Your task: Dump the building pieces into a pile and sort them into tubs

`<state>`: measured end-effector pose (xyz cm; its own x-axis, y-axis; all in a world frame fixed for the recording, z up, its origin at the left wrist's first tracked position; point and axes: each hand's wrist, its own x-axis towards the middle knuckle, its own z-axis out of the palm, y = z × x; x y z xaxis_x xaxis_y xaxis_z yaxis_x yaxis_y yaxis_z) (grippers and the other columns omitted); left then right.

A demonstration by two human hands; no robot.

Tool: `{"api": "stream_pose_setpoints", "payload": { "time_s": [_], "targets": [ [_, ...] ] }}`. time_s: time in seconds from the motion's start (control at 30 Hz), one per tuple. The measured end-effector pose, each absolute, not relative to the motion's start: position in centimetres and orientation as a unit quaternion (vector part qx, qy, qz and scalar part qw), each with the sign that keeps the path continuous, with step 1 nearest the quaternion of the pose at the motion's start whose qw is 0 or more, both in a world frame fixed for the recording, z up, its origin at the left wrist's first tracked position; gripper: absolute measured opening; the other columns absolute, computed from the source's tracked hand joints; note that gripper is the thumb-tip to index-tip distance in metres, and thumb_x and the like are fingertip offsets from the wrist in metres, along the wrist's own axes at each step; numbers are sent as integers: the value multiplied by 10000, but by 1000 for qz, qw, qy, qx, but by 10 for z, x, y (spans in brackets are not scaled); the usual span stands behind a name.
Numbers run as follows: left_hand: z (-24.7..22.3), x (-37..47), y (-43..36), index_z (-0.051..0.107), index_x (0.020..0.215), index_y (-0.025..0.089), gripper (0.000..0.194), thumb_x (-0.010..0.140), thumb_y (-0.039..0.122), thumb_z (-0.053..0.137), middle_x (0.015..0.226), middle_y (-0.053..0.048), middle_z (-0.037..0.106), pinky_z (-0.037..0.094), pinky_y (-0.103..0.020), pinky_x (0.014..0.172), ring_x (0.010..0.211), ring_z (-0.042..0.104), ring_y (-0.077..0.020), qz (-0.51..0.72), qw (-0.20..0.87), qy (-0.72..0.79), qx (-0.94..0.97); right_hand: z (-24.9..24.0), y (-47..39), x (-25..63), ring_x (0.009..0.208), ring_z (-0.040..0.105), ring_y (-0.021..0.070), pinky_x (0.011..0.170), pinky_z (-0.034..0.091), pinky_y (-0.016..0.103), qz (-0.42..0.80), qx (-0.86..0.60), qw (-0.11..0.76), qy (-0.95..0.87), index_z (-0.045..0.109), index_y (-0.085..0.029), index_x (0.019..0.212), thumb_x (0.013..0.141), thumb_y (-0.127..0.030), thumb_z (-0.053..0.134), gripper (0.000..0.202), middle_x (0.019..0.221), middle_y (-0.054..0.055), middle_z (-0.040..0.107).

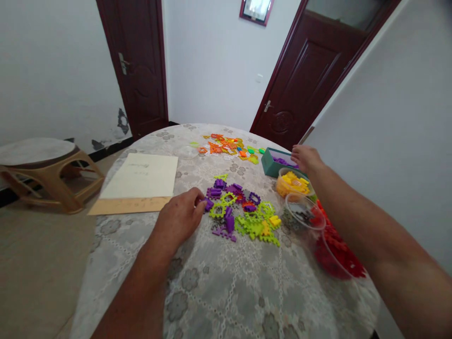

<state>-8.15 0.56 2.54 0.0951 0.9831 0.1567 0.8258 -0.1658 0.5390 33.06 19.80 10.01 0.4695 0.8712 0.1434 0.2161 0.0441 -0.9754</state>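
Note:
My left hand is closed on a purple piece at the left edge of a pile of purple, lime and yellow plastic pieces. At the far right, my right hand is over the right end of a green box with purple pieces inside. Its fingers point left, and whether they hold anything is too small to tell. Nearer along the right side are a round tub of yellow pieces, a clear tub with dark pieces and a tub of red pieces.
Orange, yellow and green pieces lie at the back of the cloth-covered round table. Cream paper with handwriting and a tan strip lie at the left. A stool stands on the floor beyond.

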Motion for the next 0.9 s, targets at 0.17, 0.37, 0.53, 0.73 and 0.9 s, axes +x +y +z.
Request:
{"api": "stream_pose_setpoints", "payload": {
  "time_s": [0.17,0.37,0.53,0.73,0.9],
  "targets": [
    [29,-91,7,688,1018,229,192,964,337,539,993,-71,776,469,-355,801,919,706,-253,282,147,646,694,78,103,255,779,677,200,675,557,324,320,-569,367,-663,718,-188,963,836,-254,717,143,927,90,716],
    [38,-104,7,721,949,230,181,896,366,615,890,-39,766,521,-335,782,831,709,-216,440,164,662,584,11,-5,167,1011,669,263,882,510,385,111,-503,138,-846,683,-217,1240,961,-364,663,316,1134,122,732],
    [36,-111,11,724,939,215,222,851,401,642,797,-14,733,553,-289,636,703,697,-181,552,224,627,502,-21,-19,143,1082,644,291,897,491,391,42,-550,114,-826,648,-201,1272,962,-396,657,366,1181,143,699],
    [31,-101,16,714,916,196,229,813,393,657,787,-22,728,538,-265,546,671,691,-179,548,290,608,496,-7,-6,167,973,649,222,875,471,323,113,-541,276,-786,658,-205,1208,936,-253,563,293,1085,76,726],
    [31,-97,14,714,917,200,218,819,384,649,779,-18,723,538,-269,565,666,692,-175,542,285,594,522,8,29,210,861,615,201,781,439,287,112,-618,266,-731,659,-193,1070,864,-166,507,257,940,46,701]
  ]
}}
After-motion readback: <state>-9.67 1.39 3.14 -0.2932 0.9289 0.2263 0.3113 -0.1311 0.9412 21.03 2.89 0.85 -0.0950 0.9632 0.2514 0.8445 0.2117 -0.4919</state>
